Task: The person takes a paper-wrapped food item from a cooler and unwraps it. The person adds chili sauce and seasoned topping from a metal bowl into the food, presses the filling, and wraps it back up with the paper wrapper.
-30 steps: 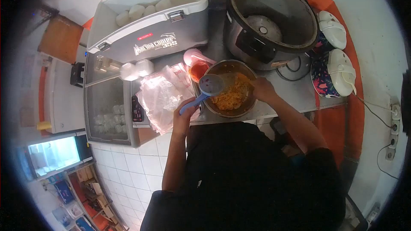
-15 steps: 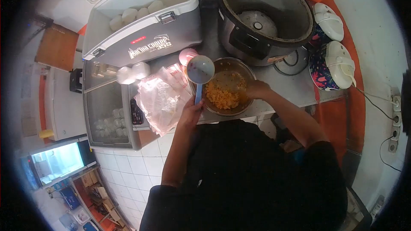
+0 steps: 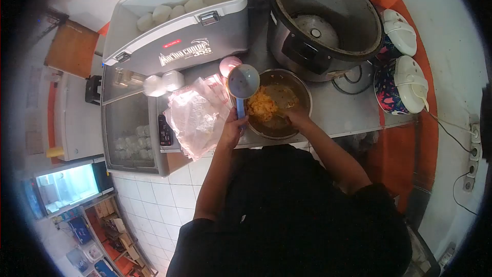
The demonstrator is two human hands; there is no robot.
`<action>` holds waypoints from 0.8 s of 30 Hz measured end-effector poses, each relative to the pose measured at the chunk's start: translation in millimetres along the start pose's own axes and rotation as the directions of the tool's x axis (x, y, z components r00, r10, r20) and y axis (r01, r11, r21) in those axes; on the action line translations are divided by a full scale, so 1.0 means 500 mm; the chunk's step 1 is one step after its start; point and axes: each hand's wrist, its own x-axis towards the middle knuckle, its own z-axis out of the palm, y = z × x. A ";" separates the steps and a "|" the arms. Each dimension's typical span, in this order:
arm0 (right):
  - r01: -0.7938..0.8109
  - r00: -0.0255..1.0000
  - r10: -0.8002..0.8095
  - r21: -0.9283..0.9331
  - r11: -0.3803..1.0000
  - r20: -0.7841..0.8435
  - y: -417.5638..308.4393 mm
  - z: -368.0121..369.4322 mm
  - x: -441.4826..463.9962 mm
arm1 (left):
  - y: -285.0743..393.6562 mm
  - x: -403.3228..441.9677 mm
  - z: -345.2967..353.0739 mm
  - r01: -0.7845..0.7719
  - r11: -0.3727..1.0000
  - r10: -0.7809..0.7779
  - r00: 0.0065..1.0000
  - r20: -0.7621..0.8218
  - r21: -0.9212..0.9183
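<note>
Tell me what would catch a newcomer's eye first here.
Likely the large open cooker, at the upper right of centre, beside the grey cooler. Next, the bright orange food in the metal bowl below the cooker, with the left hand holding a blue-handled ladle over the bowl's left edge.

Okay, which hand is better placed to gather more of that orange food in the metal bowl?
Probably the right hand: it's over the metal bowl, close to the orange food. The left hand is occupied, gripping the blue-handled scoop at the bowl's left side.
</note>
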 end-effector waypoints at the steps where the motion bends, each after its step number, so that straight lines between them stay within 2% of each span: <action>1: 0.013 1.000 -0.012 0.028 1.000 -0.026 0.001 -0.013 -0.005 | 0.000 -0.003 -0.001 0.002 1.000 -0.002 1.000 0.002 0.000; 2: 0.012 1.000 -0.011 0.028 1.000 -0.028 0.003 -0.022 -0.012 | 0.001 -0.006 -0.004 0.008 0.998 -0.008 1.000 -0.005 0.061; 4: 0.063 0.997 -0.049 0.262 0.963 -0.060 -0.002 -0.037 -0.034 | 0.011 -0.010 -0.002 0.013 0.992 -0.012 1.000 -0.011 0.123; 5: 0.064 0.997 -0.050 0.262 0.963 -0.061 -0.005 -0.050 -0.045 | 0.016 -0.012 0.000 0.026 0.985 -0.015 0.998 -0.065 0.172; 7: -0.073 0.996 0.082 0.220 0.973 -0.032 -0.041 -0.079 -0.088 | 0.013 -0.011 -0.001 0.040 0.975 -0.014 0.993 -0.117 0.219; 9: -0.081 0.996 0.086 0.205 0.975 -0.012 -0.036 -0.108 -0.099 | 0.015 -0.012 0.005 0.040 0.867 0.047 0.986 -0.161 0.496; 10: -0.089 0.996 0.090 0.190 0.978 0.008 -0.035 -0.119 -0.104 | 0.019 -0.019 0.018 0.038 0.868 0.048 0.986 -0.160 0.496; 12: -0.078 0.997 0.082 0.226 0.971 -0.008 -0.044 -0.134 -0.125 | 0.026 -0.034 0.053 -0.061 0.808 0.228 0.949 -0.216 0.585; 13: -0.066 0.997 0.074 0.262 0.963 -0.023 -0.050 -0.140 -0.133 | 0.020 -0.033 0.057 -0.063 0.809 0.228 0.950 -0.213 0.585; 15: -0.071 0.996 0.084 0.280 0.957 -0.035 -0.053 -0.148 -0.136 | 0.010 -0.030 0.062 -0.041 0.643 0.324 0.920 -0.223 0.765; 16: -0.077 0.995 0.094 0.297 0.952 -0.043 -0.052 -0.151 -0.138 | 0.007 -0.029 0.067 -0.042 0.643 0.322 0.921 -0.220 0.765; 18: -0.023 0.998 0.038 0.270 0.963 -0.051 -0.053 -0.140 -0.141 | -0.001 -0.027 0.076 -0.115 0.532 0.323 0.944 -0.075 0.839; 19: 0.032 0.998 -0.019 0.243 0.970 -0.056 -0.054 -0.131 -0.142 | -0.008 -0.023 0.079 -0.116 0.532 0.322 0.944 -0.073 0.838; 20: 0.032 0.998 -0.018 0.242 0.970 -0.059 -0.051 -0.119 -0.139 | -0.019 -0.017 0.080 -0.044 0.623 0.131 0.990 -0.048 0.781; 21: 0.230 0.969 -0.243 -0.180 0.956 -0.049 -0.043 -0.102 -0.129 | -0.025 -0.011 0.084 0.044 0.691 -0.061 0.998 -0.002 0.722; 22: 0.384 0.901 -0.431 -0.560 0.734 0.051 -0.033 -0.087 -0.120 | -0.012 -0.012 0.099 0.040 0.690 -0.061 0.998 0.003 0.722; 23: 0.380 0.901 -0.431 -0.561 0.736 0.046 -0.013 -0.066 -0.115 | 0.000 -0.016 0.114 0.194 0.752 -0.216 0.975 -0.044 0.630; 24: 0.448 0.827 -0.562 -0.588 0.673 -0.014 0.000 -0.041 -0.120 | 0.010 -0.020 0.124 0.350 0.777 -0.369 0.927 -0.073 0.523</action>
